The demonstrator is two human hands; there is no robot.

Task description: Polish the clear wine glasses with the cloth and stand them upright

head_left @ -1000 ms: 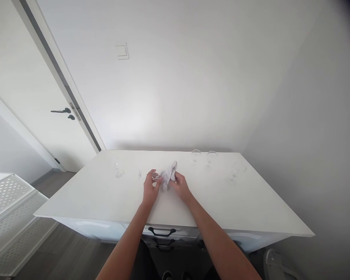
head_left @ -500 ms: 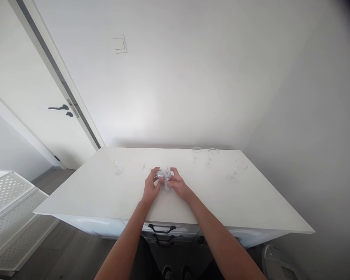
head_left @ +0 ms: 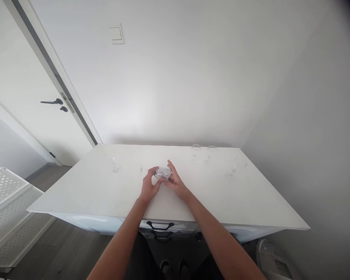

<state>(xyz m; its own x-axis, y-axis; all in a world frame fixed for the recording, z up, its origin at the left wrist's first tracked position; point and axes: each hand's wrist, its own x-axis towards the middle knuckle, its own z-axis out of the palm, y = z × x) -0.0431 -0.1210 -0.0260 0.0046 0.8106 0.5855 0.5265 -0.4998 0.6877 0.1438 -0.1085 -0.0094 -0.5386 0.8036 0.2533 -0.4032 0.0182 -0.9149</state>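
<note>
A clear stemmed glass (head_left: 146, 169) lies sideways between my hands above the cabinet top, its foot toward the left and its mouth toward the right. My left hand (head_left: 149, 186) is closed around the bowl near the stem. Stuffed inside the bowl is a pale grey-white cloth (head_left: 163, 173). At the glass's mouth, my right hand (head_left: 175, 182) has its fingers on the cloth, partly hidden by the rim, with the thumb pointing up.
Two stemmed glasses (head_left: 195, 151) (head_left: 212, 153) stand at the back of the white cabinet top (head_left: 111, 194). Another glass (head_left: 236, 167) is on the right, and one more (head_left: 116, 167) on the left. A perforated white rack (head_left: 14, 210) stands at lower left.
The cloth, bunched and sticking out between my hands before, is now packed within the glass bowl. My right hand has turned, its thumb now raised. The view has shifted slightly.
</note>
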